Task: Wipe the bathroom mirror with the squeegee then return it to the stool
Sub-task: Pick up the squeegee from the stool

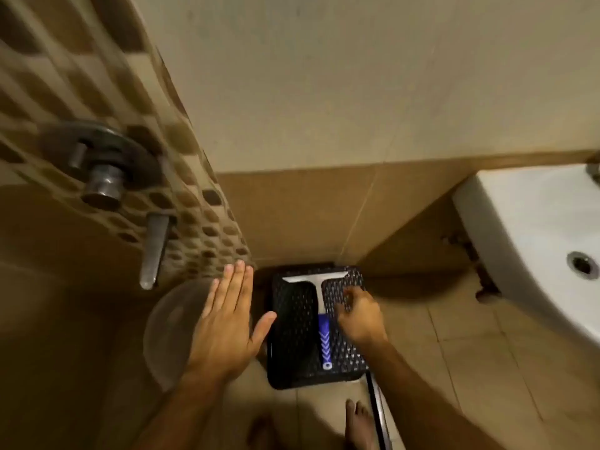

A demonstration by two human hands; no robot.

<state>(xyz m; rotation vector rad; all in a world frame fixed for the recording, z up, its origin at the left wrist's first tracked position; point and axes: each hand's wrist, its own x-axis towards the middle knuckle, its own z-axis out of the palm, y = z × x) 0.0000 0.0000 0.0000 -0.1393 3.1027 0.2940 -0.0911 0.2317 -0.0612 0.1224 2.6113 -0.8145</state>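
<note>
A squeegee (321,306) with a white T-shaped head and a blue patterned handle lies flat on a black woven stool (292,336) on the floor. Its blade end points toward the wall. My right hand (358,315) hovers just right of the handle with fingers loosely curled, holding nothing. My left hand (227,323) is spread flat, fingers together and thumb out, to the left of the stool. The mirror is not in view.
A white washbasin (535,241) juts in at the right. A shower valve and lever (110,177) stick out of the mosaic wall on the left. A clear round bucket (172,326) sits beneath my left hand. My bare foot (357,423) and a thin metal rod (378,410) are at the bottom.
</note>
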